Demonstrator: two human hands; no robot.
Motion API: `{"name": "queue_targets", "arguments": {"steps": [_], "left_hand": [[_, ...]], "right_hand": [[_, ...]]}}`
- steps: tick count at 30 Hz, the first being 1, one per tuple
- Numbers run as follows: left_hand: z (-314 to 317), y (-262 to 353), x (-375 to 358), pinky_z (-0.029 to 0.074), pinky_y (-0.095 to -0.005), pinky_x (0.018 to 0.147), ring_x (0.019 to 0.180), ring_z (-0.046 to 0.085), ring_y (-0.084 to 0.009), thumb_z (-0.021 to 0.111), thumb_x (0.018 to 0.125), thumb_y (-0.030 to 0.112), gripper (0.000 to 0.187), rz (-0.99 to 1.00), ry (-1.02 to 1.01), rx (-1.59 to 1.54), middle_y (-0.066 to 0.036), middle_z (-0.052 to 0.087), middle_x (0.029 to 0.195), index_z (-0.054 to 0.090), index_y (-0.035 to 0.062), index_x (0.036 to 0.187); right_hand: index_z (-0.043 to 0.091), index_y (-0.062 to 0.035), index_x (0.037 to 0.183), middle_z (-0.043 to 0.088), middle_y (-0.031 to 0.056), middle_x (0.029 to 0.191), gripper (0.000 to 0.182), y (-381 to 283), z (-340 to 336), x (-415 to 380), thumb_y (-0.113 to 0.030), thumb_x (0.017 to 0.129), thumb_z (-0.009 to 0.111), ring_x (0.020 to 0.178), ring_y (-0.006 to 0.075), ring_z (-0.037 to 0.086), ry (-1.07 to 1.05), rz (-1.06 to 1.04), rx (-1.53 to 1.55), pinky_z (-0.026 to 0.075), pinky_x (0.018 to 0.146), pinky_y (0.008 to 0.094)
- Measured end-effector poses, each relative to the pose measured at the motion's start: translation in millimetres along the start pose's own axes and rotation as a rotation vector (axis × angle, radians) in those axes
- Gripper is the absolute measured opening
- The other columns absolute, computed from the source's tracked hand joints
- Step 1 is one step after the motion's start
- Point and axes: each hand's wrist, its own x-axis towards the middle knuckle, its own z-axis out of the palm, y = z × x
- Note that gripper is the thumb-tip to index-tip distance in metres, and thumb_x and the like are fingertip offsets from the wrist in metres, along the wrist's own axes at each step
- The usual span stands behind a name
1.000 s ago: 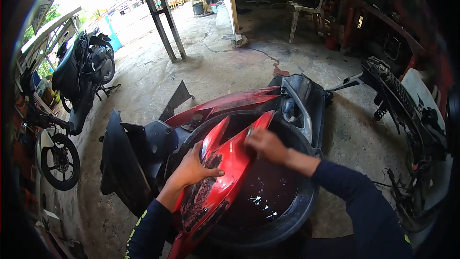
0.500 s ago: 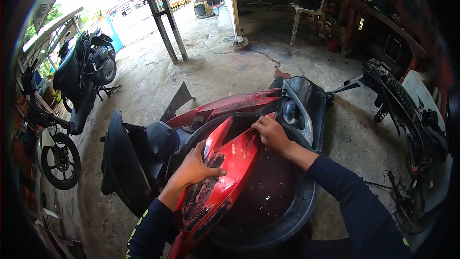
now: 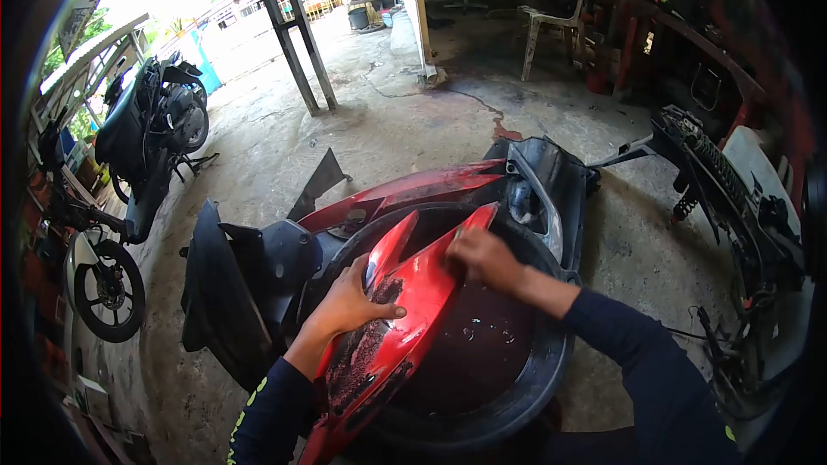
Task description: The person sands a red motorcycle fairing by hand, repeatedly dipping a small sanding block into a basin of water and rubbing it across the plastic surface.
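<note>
A glossy red panel point(image 3: 422, 297) with a forked upper end and a dark, rough patch leans over a round black tub point(image 3: 551, 370) of dark reddish liquid. My left hand point(image 3: 351, 301) grips the panel's left side, thumb across its face. Against the right edge near the upper fork, my right hand point(image 3: 482, 257) is closed and slightly blurred; whatever its fingers hold is hidden. Bubbles float on the liquid.
Behind the tub lie another red panel point(image 3: 405, 189) and black plastic parts point(image 3: 250, 267). Motorcycles point(image 3: 155, 120) stand at left, a bare frame point(image 3: 715, 189) at right. A chair point(image 3: 551, 19) and metal posts point(image 3: 295, 26) are farther back.
My right hand has shifted slightly down and right along the panel's edge, uncovering the fork tip. My left hand and the panel stay nearly where they were.
</note>
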Motion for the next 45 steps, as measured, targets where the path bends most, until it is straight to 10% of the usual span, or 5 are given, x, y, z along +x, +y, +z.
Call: {"name": "queue_targets", "arguments": {"steps": [45], "left_hand": [[4, 25, -16, 0.037, -0.048, 0.119, 0.142, 0.044, -0.0471, 0.096, 0.06, 0.048, 0.128, -0.028, 0.045, 0.103, -0.036, 0.045, 0.148, 0.031, -0.0063, 0.156]], "right_hand": [[0.066, -0.007, 0.102, 0.062, 0.0117, 0.098, 0.022, 46, -18, 15, -0.007, 0.08, 0.065, 0.096, 0.0327, 0.062, -0.043, 0.062, -0.227, 0.056, 0.083, 0.0426]]}}
